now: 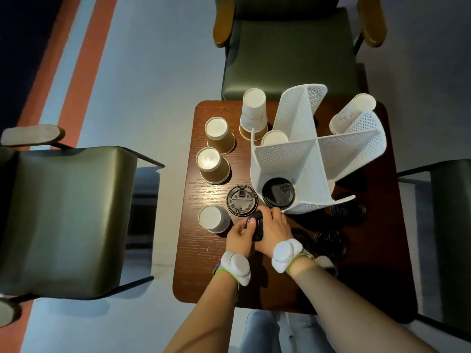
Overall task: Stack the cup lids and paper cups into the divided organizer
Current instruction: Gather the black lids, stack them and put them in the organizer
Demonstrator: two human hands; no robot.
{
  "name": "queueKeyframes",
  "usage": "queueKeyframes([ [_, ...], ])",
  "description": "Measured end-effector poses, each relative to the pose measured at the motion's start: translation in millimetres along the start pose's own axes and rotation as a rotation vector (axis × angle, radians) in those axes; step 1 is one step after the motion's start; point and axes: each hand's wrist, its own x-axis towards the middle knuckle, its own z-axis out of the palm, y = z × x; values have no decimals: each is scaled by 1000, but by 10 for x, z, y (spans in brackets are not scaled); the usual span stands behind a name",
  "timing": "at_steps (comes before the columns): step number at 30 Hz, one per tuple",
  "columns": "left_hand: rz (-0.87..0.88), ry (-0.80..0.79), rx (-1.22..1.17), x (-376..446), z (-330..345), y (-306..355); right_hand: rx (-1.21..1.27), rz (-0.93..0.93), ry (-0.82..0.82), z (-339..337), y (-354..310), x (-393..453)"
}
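A white perforated divided organizer (305, 154) stands on the dark wooden table (204, 263). One black lid (278, 193) lies in its near compartment, and an upturned cup (274, 138) sits in its left compartment. My left hand (240, 234) and my right hand (274, 228) meet just in front of the organizer, both gripping a black lid (257, 225) held on edge. Another black lid (241, 200) lies flat on the table beside them. More black lids (331, 242) lie to the right in shadow. Several paper cups stand upside down at the left, among them a brown cup (212, 165) and a white cup (213, 218).
A tall white cup (253, 113) stands behind the organizer's left side, and another white cup (350, 113) leans at its right rear. Green armchairs surround the table: one chair (288, 54) beyond it, one chair (66, 212) at the left, one chair (451, 225) at the right.
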Motion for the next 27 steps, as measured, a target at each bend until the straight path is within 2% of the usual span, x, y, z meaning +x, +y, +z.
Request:
queueKeyframes([
  [4,-192,83,-115,53,-120,24,-200,-146,78,12,-237,276],
  [7,-314,81,-147,36,-178,-28,-269,-216,18,0,-321,424],
  [9,-318,178,-75,84,-264,-60,-303,-239,-24,24,-387,520],
  [12,-343,318,-108,219,-373,-9,-333,-256,-39,47,-457,647],
  [17,-220,350,-20,419,-505,58,-335,-170,-57,135,-495,794],
  [22,-169,217,100,513,-533,-32,-363,-120,-46,208,-471,829],
  [25,-156,92,36,486,-447,-54,-396,-145,-31,189,-477,821],
  [27,-179,63,7,454,-367,-37,-399,-147,-34,170,-491,803],
])
